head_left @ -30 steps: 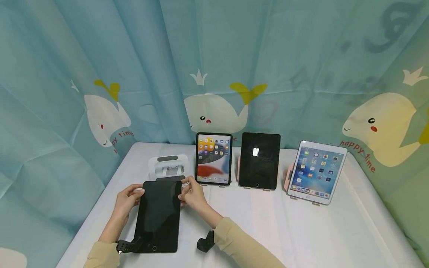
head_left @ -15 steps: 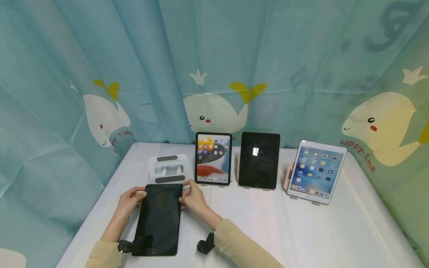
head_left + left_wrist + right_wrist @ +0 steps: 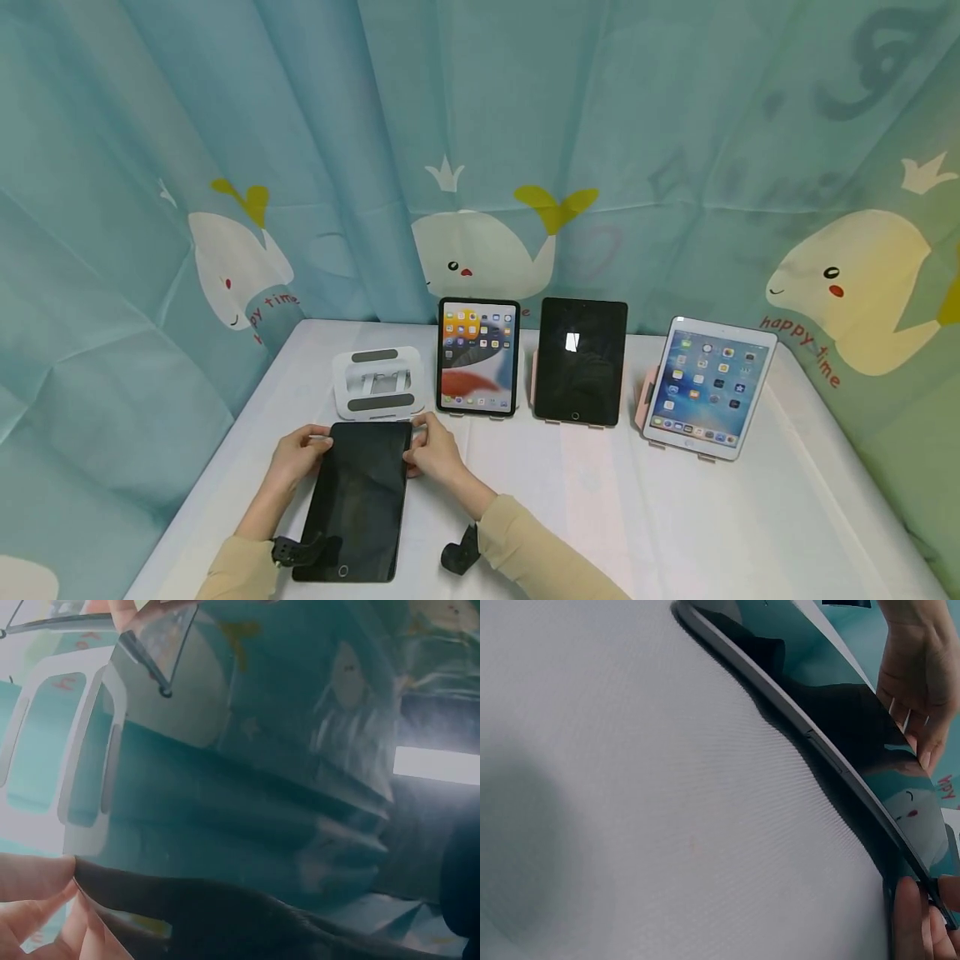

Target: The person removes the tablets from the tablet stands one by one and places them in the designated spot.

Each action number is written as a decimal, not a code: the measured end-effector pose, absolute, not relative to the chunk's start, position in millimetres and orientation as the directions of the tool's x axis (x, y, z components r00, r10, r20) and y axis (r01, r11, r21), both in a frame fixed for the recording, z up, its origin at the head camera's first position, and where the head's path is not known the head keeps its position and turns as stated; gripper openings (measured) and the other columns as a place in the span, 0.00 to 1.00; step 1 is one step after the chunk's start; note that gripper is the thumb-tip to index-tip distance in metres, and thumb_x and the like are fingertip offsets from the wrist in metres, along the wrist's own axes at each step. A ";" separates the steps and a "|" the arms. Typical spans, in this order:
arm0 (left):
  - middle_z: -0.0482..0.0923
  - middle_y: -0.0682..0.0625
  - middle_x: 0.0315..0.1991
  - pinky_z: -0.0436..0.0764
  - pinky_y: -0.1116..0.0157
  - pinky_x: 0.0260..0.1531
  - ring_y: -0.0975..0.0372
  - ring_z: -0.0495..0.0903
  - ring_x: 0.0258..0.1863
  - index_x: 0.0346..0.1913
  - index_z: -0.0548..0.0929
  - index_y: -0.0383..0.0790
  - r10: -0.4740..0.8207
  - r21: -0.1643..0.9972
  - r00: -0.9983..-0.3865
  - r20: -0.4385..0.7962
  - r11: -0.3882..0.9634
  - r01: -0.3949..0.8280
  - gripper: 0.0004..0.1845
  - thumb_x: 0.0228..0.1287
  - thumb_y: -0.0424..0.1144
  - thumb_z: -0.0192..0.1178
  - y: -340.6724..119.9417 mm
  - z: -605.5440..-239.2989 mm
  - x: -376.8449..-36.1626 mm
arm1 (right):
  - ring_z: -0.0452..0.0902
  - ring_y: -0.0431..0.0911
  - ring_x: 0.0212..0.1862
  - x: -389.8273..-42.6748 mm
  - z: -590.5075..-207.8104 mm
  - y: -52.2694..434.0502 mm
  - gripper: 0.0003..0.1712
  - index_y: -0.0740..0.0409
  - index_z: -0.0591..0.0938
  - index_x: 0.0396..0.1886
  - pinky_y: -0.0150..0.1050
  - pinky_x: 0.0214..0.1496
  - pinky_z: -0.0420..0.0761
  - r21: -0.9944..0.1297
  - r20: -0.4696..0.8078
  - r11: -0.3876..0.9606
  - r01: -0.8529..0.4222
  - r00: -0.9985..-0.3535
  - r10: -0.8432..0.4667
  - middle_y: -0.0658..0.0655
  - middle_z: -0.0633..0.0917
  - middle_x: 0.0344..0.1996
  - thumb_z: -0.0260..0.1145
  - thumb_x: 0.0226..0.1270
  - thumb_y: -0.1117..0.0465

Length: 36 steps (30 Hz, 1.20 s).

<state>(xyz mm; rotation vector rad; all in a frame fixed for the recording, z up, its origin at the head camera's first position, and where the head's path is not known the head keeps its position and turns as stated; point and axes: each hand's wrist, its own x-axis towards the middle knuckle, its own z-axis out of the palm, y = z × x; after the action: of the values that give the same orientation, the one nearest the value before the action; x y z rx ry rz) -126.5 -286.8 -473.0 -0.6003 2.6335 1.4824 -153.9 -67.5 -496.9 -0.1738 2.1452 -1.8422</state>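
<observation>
A black tablet (image 3: pixel 358 500) with a round home button and a dark, reflective screen lies face up between my hands in the head view. My left hand (image 3: pixel 297 457) pinches its far left corner, thumb on top. At the far right corner my right hand (image 3: pixel 438 454) pinches the edge; in the right wrist view its fingers (image 3: pixel 909 919) are under the tablet. That view shows the tablet's edge (image 3: pixel 810 735) sloping up from the white cloth toward the held end. Just beyond the tablet stands a white tablet stand (image 3: pixel 381 403) with grey pads. The left wrist view shows the screen (image 3: pixel 225 795) reflecting the curtain.
Right of the stand, a lit tablet (image 3: pixel 478 357), a dark-screened tablet (image 3: pixel 581 362) and a white lit tablet (image 3: pixel 710 387) lean on stands. A whale-print curtain (image 3: pixel 637 125) hangs behind the white-covered table (image 3: pixel 570 508). Black straps with cameras (image 3: pixel 460 552) are on both wrists.
Both hands have drawn the black tablet a little toward the person, away from the white stand. The stand's lower grey pad, partly covered earlier, now shows in full.
</observation>
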 end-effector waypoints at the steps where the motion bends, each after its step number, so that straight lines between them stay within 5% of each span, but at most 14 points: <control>1: 0.79 0.42 0.30 0.74 0.69 0.23 0.65 0.74 0.23 0.51 0.75 0.21 -0.304 0.803 -0.924 -0.230 0.478 -0.357 0.16 0.64 0.29 0.54 -286.2 -472.9 -126.7 | 0.73 0.39 0.13 -153.8 -497.4 -67.6 0.26 0.66 0.73 0.51 0.36 0.18 0.81 -0.979 -0.151 0.177 0.103 -0.947 -0.285 0.49 0.73 0.19 0.64 0.50 0.80; 13: 0.80 0.30 0.38 0.73 0.69 0.27 0.56 0.77 0.30 0.49 0.78 0.20 -0.326 0.711 -0.930 -0.170 0.613 -0.345 0.17 0.62 0.31 0.55 -280.4 -474.1 -127.8 | 0.77 0.40 0.14 -149.9 -496.3 -67.1 0.24 0.68 0.74 0.51 0.28 0.21 0.72 -0.906 -0.070 0.420 -0.053 -0.960 -0.272 0.51 0.78 0.17 0.68 0.52 0.74; 21: 0.82 0.30 0.40 0.77 0.53 0.38 0.47 0.80 0.36 0.48 0.80 0.22 -0.320 0.619 -0.942 -0.100 0.721 -0.311 0.17 0.62 0.32 0.56 -274.1 -471.9 -122.9 | 0.74 0.38 0.19 -150.4 -496.2 -66.2 0.22 0.67 0.77 0.46 0.29 0.26 0.70 -0.867 -0.030 0.488 -0.102 -0.966 -0.255 0.49 0.77 0.20 0.69 0.49 0.71; 28: 0.82 0.34 0.35 0.72 0.62 0.32 0.53 0.76 0.31 0.48 0.80 0.22 -0.315 0.603 -0.945 -0.088 0.738 -0.302 0.16 0.60 0.31 0.57 -272.2 -472.1 -121.9 | 0.68 0.39 0.26 -150.3 -498.4 -65.8 0.22 0.66 0.78 0.46 0.30 0.31 0.69 -0.841 -0.012 0.526 -0.126 -0.968 -0.251 0.49 0.74 0.23 0.71 0.47 0.70; 36: 0.80 0.36 0.34 0.73 0.61 0.32 0.53 0.75 0.31 0.49 0.79 0.21 -0.309 0.588 -0.946 -0.097 0.749 -0.305 0.18 0.60 0.31 0.57 -271.8 -474.8 -122.6 | 0.68 0.39 0.27 -150.4 -500.6 -66.3 0.23 0.67 0.78 0.46 0.31 0.32 0.70 -0.834 0.001 0.534 -0.137 -0.969 -0.246 0.49 0.75 0.22 0.72 0.47 0.69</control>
<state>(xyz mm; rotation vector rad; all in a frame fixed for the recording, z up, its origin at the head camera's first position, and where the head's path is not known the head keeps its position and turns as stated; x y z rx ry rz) -122.6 -271.8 -474.8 -0.5161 2.9435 0.9881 -150.4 -66.3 -500.6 -0.3317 2.6487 -1.4240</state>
